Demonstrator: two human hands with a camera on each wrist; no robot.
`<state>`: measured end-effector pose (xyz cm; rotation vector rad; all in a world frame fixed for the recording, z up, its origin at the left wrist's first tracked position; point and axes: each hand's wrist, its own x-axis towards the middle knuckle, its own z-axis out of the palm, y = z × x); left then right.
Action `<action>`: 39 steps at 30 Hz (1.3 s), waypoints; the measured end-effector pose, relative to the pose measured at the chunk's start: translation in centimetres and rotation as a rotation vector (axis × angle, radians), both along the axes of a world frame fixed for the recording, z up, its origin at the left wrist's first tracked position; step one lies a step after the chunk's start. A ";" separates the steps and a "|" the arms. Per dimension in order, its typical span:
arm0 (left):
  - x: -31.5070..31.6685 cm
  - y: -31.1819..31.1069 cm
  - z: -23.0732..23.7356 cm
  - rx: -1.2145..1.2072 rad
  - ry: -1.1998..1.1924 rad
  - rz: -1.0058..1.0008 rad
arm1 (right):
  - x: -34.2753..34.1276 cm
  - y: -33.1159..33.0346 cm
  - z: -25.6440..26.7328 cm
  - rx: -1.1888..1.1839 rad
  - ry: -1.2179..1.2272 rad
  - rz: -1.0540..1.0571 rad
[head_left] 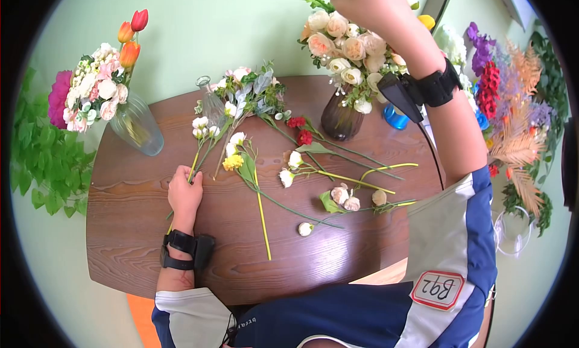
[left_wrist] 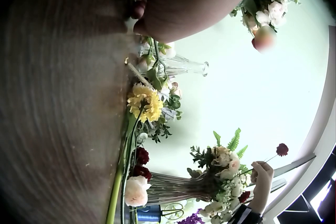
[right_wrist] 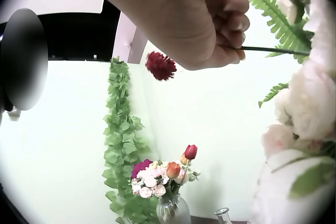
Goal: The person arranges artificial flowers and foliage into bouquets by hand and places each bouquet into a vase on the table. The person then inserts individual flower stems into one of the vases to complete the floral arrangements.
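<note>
High over the dark vase (head_left: 342, 120), my right hand (head_left: 365, 7) pinches the thin green stem (right_wrist: 275, 50) of a red flower (right_wrist: 161, 66). The red bloom shows beyond the fist, while the stem runs down among the pale roses (head_left: 353, 46) and fern leaves (right_wrist: 281, 22) of the bouquet. On the left part of the table my left hand (head_left: 186, 191) grips the stems of white flowers (head_left: 205, 128); their blooms stick out past the fingers, toward the clear glass vase (head_left: 211, 104).
Loose stems lie over the table (head_left: 139, 227): a yellow flower (head_left: 233, 162), red blooms (head_left: 304, 137) and white roses (head_left: 286, 178). A glass vase with tulips (head_left: 137, 128) stands back left. Eucalyptus-like foliage (head_left: 259, 94) lies at the back, a blue object (head_left: 395, 117) right of the dark vase.
</note>
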<state>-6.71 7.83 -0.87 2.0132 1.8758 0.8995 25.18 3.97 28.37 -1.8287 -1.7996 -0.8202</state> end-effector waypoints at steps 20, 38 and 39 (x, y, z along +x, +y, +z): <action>-0.1 0.1 -0.3 0.009 0.008 0.006 | 6.2 2.3 2.0 -0.077 0.167 -0.122; 0.1 0.0 0.1 0.006 0.007 0.012 | 6.0 2.5 1.4 0.052 -0.019 -0.022; 0.1 0.0 0.1 -0.001 0.008 0.008 | 6.7 2.8 1.7 0.052 -0.019 -0.021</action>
